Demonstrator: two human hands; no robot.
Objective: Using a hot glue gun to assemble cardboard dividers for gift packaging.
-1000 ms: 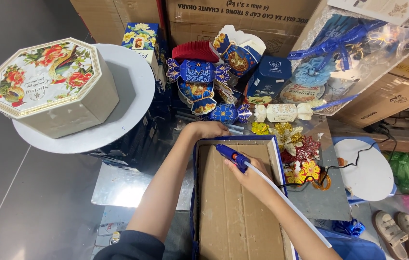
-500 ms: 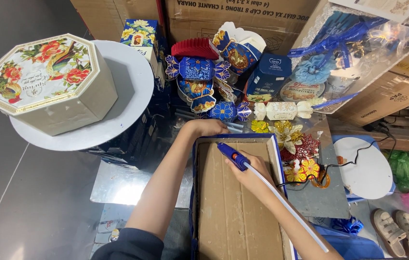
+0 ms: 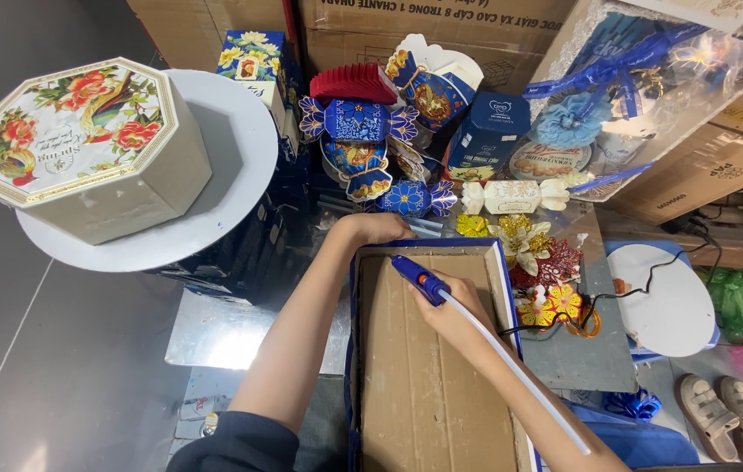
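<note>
Cardboard tray, bottom edge cut off

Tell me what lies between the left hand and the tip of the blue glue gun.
In the head view, only bare brown cardboard, the floor of the blue-edged box, lies between the left hand on its far rim and the glue gun in the right hand.

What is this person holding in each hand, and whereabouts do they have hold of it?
The right hand holds a blue glue gun by its handle. The left hand grips the far rim of the blue-edged cardboard tray.
</note>
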